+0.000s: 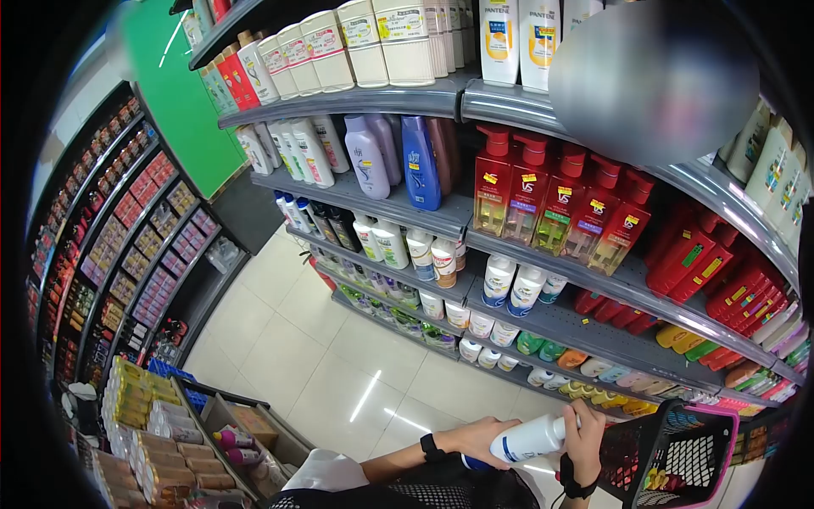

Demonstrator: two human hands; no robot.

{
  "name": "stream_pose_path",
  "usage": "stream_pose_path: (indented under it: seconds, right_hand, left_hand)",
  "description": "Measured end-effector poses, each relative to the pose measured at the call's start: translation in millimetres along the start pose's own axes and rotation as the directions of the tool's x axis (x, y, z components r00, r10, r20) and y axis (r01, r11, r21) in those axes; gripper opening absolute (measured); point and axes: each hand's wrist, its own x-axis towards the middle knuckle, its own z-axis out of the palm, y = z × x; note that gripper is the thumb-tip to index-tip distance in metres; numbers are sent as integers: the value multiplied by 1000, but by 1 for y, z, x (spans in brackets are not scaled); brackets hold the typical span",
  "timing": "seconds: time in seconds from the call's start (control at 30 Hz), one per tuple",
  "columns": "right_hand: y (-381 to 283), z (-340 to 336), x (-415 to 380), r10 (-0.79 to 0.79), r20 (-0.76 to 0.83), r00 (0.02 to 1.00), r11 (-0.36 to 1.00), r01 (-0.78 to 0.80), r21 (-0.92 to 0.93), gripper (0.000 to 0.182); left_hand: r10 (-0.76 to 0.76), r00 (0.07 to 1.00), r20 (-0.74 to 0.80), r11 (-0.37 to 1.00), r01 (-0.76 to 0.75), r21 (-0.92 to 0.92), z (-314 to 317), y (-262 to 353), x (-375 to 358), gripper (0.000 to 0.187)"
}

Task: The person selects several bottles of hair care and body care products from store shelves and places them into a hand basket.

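Observation:
A white bottle with a blue and white label (pixel 527 440) lies tilted between my two hands, low in the view. My left hand (pixel 479 442), with a black band at its wrist, is closed around the bottle's lower end. My right hand (pixel 583 431), also with a black wristband, grips the other end near the top, its fingers hiding the cap. Just right of my right hand is a black mesh shopping basket with a pink rim (pixel 731 458). Some colourful packets (pixel 660 479) lie inside it.
Ahead stands a tall grey shelf (pixel 356 103) with shampoo bottles, including red pump bottles (pixel 526 199) and a blue bottle (pixel 421 165). Another stocked shelf (pixel 110 246) is at the left. Stacked goods (pixel 161 458) fill the lower left. Pale floor tiles (pixel 292 348) lie between.

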Motion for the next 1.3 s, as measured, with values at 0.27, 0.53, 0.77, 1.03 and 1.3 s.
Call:
stream_pose_path:
  seconds: [0.27, 0.53, 0.77, 1.03, 1.3]
  right_hand:
    - [64, -73, -47, 24, -107, 994, 999, -20, 41, 15]
    - [177, -194, -120, -1, -170, 985, 988, -26, -155, 14]
    - [242, -279, -216, 163, -250, 954, 978, -190, -88, 15]
    - [276, -333, -260, 260, -219, 940, 960, -227, 165, 18]
    - [250, -321, -253, 113, -197, 974, 940, -41, 340, 27]
  left_hand:
    - [-63, 993, 97, 986, 47, 160, 70, 15, 69, 72]
    - [38, 983, 177, 978, -72, 194, 206, 17, 188, 77]
    - [-9, 956, 292, 976, -55, 210, 323, 47, 246, 80]
    - [-95, 957, 273, 947, 2, 321, 389, 80, 267, 80]
    - [107, 991, -76, 925, -71, 373, 396, 87, 233, 82]
